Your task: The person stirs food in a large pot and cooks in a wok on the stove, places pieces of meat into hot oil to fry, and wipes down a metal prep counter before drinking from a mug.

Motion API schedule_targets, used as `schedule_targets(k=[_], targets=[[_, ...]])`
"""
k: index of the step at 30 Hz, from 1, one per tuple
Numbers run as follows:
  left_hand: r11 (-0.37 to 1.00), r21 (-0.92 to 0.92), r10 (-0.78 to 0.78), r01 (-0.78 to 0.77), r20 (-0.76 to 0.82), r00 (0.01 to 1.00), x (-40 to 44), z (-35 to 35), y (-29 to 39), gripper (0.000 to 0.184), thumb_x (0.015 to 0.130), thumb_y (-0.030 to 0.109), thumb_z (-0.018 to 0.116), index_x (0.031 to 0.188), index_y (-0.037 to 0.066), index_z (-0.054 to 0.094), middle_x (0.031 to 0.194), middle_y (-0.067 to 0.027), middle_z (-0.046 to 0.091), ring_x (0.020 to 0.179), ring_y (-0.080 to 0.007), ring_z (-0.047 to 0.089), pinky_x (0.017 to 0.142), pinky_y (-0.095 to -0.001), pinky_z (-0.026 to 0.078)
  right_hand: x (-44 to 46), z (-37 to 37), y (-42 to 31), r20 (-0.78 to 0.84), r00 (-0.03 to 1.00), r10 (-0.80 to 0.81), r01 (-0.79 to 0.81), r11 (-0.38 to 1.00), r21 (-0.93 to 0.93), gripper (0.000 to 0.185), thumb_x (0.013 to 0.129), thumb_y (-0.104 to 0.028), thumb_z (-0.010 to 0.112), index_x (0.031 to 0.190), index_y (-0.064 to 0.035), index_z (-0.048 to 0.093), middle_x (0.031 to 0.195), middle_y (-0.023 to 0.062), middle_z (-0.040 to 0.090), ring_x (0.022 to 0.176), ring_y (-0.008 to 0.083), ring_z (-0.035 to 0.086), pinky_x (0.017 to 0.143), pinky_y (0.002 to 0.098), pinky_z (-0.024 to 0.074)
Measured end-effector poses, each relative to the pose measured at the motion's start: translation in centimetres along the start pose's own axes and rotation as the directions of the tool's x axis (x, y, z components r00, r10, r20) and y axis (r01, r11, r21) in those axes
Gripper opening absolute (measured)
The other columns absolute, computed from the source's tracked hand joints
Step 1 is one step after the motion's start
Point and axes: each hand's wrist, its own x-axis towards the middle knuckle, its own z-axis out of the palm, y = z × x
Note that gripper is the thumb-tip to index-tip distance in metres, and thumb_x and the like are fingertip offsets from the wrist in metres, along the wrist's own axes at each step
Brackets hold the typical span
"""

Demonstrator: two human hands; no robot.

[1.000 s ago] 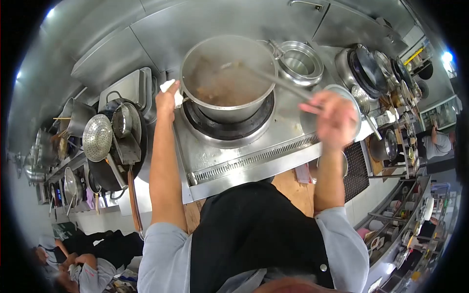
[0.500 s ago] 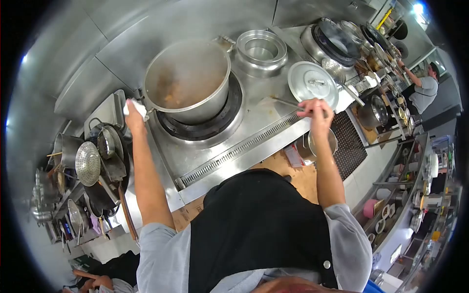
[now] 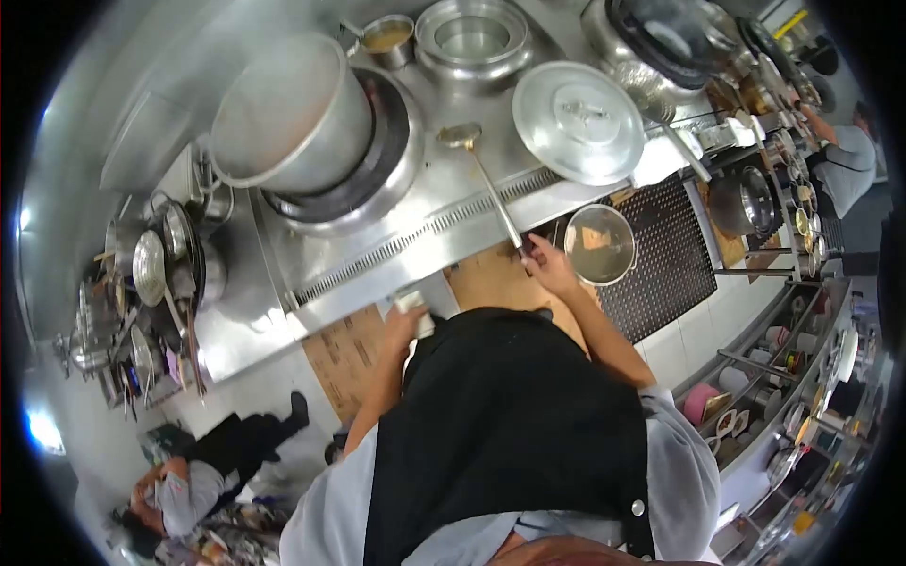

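Note:
My right hand (image 3: pixel 550 265) is closed around the dark handle end of a ladle (image 3: pixel 494 194). The ladle's bowl points away from me, over the steel stove top. Low in front of my apron, my left hand (image 3: pixel 400 328) grips a folded white cloth (image 3: pixel 414 314). A big steaming stockpot (image 3: pixel 351 123) sits on the black burner ring at the left; steam blurs what is inside. To the right of the ladle lies a round metal lid (image 3: pixel 578 127). Below my right hand's side of the stove stands a metal pot with liquid (image 3: pixel 601 247).
A small saucepan of brown liquid (image 3: pixel 388 43) and a round steel ring burner (image 3: pixel 472 38) are at the back. Strainers and pans (image 3: pixel 151 269) hang at the left. One person (image 3: pixel 189 495) is at lower left, another (image 3: pixel 847 156) at far right.
My left hand has left the stockpot's side and come back to my apron with the cloth. My right hand has drawn lower with the ladle. The view has shifted; the saucepan now shows.

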Motion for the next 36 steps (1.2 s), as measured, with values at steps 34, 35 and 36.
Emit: schedule_targets(k=[34, 35, 36], targets=[[0.124, -0.985, 0.109, 0.119, 0.133, 0.985, 23.4, 14.9, -21.1, 0.048, 0.106, 0.046, 0.046, 0.134, 0.011, 0.062, 0.130, -0.0072, 0.068, 0.116, -0.0246, 0.065, 0.096, -0.0388, 0.058, -1.1, -25.0, 17.0, 0.190, 0.666, 0.721, -0.690, 0.692, -0.211, 0.028, 0.103, -0.027, 0.057, 0.099, -0.0044, 0.073, 0.080, 0.0031, 0.069, 0.067, 0.0102, 0.063, 0.051, 0.0282, 0.0494], [-0.451, -0.608, 0.349, 0.654, 0.554, 0.756, 24.2, 13.0, -23.9, 0.053, 0.107, 0.048, 0.040, 0.140, 0.011, 0.058, 0.135, -0.0084, 0.065, 0.118, -0.0251, 0.064, 0.097, -0.0383, 0.056, -1.9, -24.8, 16.2, 0.203, 0.567, 0.798, -0.785, 0.598, -0.161, 0.027, 0.101, -0.027, 0.057, 0.098, -0.0048, 0.073, 0.081, 0.0036, 0.069, 0.068, 0.0110, 0.064, 0.055, 0.0295, 0.0509], [-0.450, -0.613, 0.340, 0.649, 0.555, 0.759, 24.3, 13.4, -23.6, 0.053, 0.107, 0.048, 0.040, 0.140, 0.011, 0.058, 0.135, -0.0084, 0.065, 0.118, -0.0251, 0.064, 0.097, -0.0383, 0.056, -2.5, -24.6, 15.8, 0.221, 0.460, 0.860, -0.863, 0.491, -0.115, 0.027, 0.100, -0.027, 0.057, 0.098, -0.0052, 0.073, 0.081, 0.0040, 0.070, 0.069, 0.0119, 0.064, 0.058, 0.0308, 0.0525]])
